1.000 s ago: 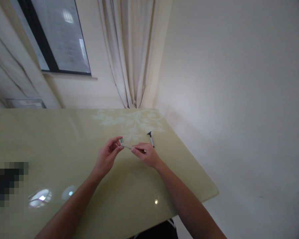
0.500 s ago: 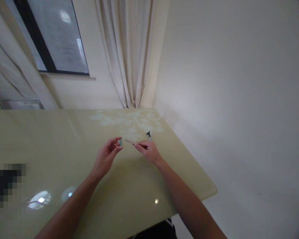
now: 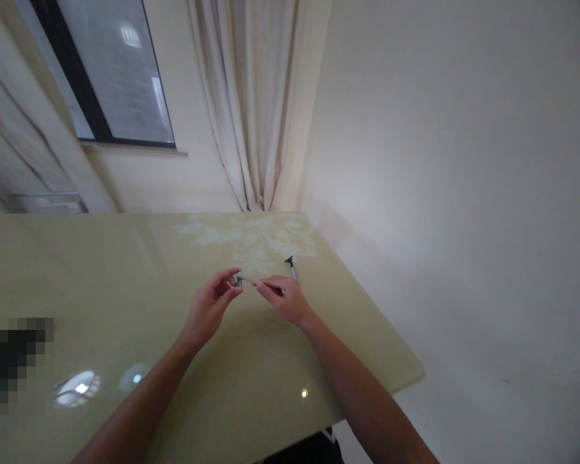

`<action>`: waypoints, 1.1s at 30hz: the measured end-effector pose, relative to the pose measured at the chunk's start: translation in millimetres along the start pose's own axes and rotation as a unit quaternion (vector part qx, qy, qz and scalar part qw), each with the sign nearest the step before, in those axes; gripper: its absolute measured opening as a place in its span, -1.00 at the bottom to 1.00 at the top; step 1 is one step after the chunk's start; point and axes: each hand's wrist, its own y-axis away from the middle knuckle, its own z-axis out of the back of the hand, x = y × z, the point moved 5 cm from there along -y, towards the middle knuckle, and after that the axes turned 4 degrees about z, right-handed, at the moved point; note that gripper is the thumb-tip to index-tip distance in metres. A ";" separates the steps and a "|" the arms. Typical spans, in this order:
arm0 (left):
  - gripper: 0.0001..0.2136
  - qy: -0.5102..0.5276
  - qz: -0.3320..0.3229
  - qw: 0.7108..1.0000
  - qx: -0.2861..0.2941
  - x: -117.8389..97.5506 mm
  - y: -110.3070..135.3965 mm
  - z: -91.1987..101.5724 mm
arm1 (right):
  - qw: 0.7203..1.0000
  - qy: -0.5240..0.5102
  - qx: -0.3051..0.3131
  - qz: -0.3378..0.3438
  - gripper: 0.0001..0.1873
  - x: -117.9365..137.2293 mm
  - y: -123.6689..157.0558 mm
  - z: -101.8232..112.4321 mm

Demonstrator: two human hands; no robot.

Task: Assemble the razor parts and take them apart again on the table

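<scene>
My left hand is held above the table and pinches a small green-and-white razor head between thumb and fingertips. My right hand is closed round a thin pale handle whose tip points left and meets the razor head. Just behind my right hand, a second razor with a dark head and a light handle lies flat on the table.
The glossy pale-green table carries a white floral pattern at its far end, and its right edge drops to a white floor. A cream curtain and a window are behind. A blurred dark patch sits at the left.
One second ago the head and handle were together; half a second ago my hands had drawn them apart; now they are brought back together, tip to head.
</scene>
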 end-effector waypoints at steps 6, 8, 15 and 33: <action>-0.64 0.008 0.004 1.000 0.002 -2.1 -0.2 -0.2 | 1.000 0.022 -0.009 0.002 -0.52 -0.9 0.4 4.0; -0.63 0.011 0.005 1.000 0.006 -2.7 -0.3 -0.5 | 1.000 0.016 0.007 0.015 -0.51 1.7 0.8 2.7; -0.63 0.018 0.015 1.000 0.016 5.0 -1.0 -1.8 | 0.999 0.035 -0.002 0.014 -0.50 0.5 0.4 4.3; -0.62 0.030 0.025 0.999 0.015 7.8 0.6 -2.9 | 0.997 0.063 0.023 0.028 -0.52 4.8 0.0 8.1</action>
